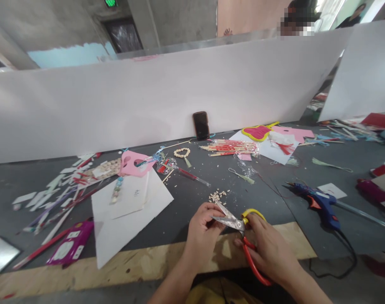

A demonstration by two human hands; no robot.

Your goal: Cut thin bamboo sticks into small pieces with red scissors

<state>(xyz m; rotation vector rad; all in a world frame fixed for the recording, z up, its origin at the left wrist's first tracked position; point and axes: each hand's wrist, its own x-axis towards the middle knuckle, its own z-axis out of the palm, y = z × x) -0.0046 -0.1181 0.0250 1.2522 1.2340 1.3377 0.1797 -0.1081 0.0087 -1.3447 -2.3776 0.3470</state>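
My right hand [268, 247] is closed round the yellow and red handles of a pair of scissors [239, 226], whose steel blades point left. My left hand [202, 231] is pinched shut right at the blades, its fingertips holding something too small to make out. Both hands hover over the near edge of the dark grey table [192, 198], above a plywood strip [138, 264]. A small heap of pale cut bits [218, 196] lies just beyond the blade tips.
White paper sheets [129, 211] and a pink cut-out [133, 163] lie to the left among scattered strips. A blue glue gun [320, 204] lies to the right, its cable trailing. A phone [201, 125] leans on the white partition. Red sticks [230, 147] and a bead bracelet [182, 153] lie farther back.
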